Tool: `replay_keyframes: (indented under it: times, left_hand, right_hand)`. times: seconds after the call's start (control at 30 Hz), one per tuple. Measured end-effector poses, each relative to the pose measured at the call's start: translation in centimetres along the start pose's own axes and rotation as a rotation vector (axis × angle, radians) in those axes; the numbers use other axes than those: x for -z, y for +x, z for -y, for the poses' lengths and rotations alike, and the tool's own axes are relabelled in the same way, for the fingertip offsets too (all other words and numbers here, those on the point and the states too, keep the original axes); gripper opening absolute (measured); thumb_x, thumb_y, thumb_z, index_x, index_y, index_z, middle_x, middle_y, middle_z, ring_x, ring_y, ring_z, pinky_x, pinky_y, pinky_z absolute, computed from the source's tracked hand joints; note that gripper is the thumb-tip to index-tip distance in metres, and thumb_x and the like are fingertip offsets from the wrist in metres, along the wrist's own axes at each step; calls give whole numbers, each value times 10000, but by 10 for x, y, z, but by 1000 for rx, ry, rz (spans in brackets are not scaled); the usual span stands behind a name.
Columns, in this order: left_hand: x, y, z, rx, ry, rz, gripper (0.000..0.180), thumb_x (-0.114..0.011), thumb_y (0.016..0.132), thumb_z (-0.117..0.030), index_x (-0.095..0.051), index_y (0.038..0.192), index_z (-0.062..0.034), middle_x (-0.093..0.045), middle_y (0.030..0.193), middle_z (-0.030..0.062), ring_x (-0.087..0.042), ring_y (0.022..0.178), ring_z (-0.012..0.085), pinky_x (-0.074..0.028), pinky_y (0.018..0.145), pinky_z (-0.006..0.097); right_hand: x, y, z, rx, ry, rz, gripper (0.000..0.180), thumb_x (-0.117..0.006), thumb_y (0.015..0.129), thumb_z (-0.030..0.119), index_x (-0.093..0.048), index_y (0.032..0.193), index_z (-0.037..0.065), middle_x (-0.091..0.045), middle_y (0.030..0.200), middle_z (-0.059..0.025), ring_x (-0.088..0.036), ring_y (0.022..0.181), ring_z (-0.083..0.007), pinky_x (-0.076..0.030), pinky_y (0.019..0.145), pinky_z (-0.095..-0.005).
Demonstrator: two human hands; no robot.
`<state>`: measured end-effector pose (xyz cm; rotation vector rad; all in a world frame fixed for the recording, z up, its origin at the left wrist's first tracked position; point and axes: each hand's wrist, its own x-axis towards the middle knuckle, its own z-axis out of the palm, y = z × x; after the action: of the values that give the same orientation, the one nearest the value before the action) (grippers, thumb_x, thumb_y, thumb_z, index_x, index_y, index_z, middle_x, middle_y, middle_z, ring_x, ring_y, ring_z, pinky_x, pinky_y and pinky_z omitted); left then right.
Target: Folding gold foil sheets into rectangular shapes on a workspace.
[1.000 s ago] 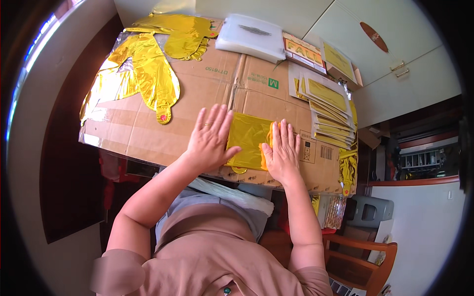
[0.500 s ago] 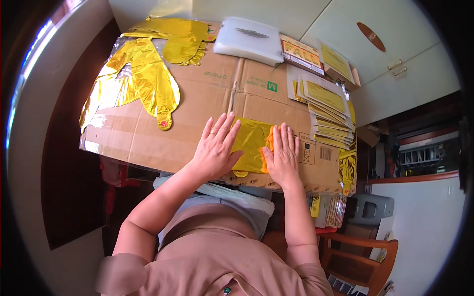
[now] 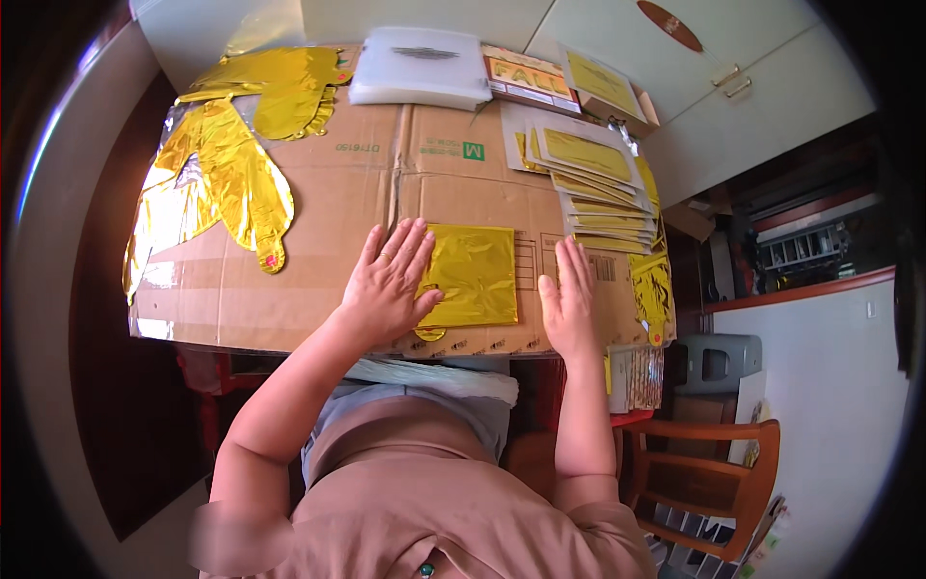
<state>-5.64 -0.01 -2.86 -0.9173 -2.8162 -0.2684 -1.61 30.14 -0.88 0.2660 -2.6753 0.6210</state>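
A gold foil balloon, uninflated and folded into a flat rectangle, lies near the front edge of the cardboard. Its rounded tab shows at the lower left corner. My left hand rests flat over its left edge, fingers stretched out and thumb on the foil. To the right of the foil, apart from it, my right hand is held edge-on with straight fingers and the thumb up. I see nothing in that hand, though its far side is hidden.
Unfolded gold foil balloons spread over the left side. A stack of clear plastic bags and a printed box stand at the back. Flat gold packets pile up at right, near crumpled foil. A wooden chair stands at lower right.
My right hand has come off the foil's right edge and moved right. The orange cloth that was under it no longer shows. My view has shifted right.
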Motion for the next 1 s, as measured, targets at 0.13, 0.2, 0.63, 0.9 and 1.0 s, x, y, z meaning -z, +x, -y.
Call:
replay_keyframes:
  times: [0.13, 0.2, 0.63, 0.9, 1.0]
  left_hand:
    - [-1, -3, 1, -1, -43, -24, 754, -504, 974, -471, -362, 1536, 11, -317, 1632, 176, -257, 1533, 312, -120, 1249, 517]
    - [-3, -2, 1, -7, -33, -38, 755, -505, 974, -473, -362, 1536, 10, -319, 1631, 173, -258, 1531, 318, -121, 1249, 518]
    - [-1, -2, -1, 25, -48, -46, 758, -484, 983, -507, -362, 1542, -9, -312, 1634, 174, -244, 1531, 341, -125, 1248, 509]
    - [-2, -6, 4, -2, -83, -85, 745, -466, 996, -483, -325, 1560, -17, -266, 1648, 194, -232, 1537, 333, -121, 1248, 510]
    - [1, -5, 3, -13, -83, -53, 751, -480, 986, -476, -321, 1564, -24, -252, 1652, 197, -229, 1538, 332, -122, 1247, 520]
  right_hand:
    - [15, -17, 12, -66, 31, -107, 408, -606, 1007, 222, -591, 1340, -13, -606, 1355, -217, -545, 1301, -403, -441, 1088, -462]
    - [13, -21, 22, -200, 111, -95, 358, -627, 994, 210, -631, 1282, -3, -638, 1287, -204, -599, 1216, -386, -477, 1034, -461]
    - [-53, 53, 39, 45, -144, -119, 244, -693, 903, 115, -692, 1136, 44, -666, 989, -126, -643, 868, -307, -542, 783, -405]
    - [-67, 39, 29, 177, -271, -185, 230, -667, 844, 67, -699, 1068, 26, -670, 1008, -91, -611, 915, -298, -526, 835, -395]
    - [-62, 39, 27, 152, -250, -151, 250, -665, 876, 94, -687, 1116, 25, -670, 1070, -111, -614, 979, -311, -519, 876, -408]
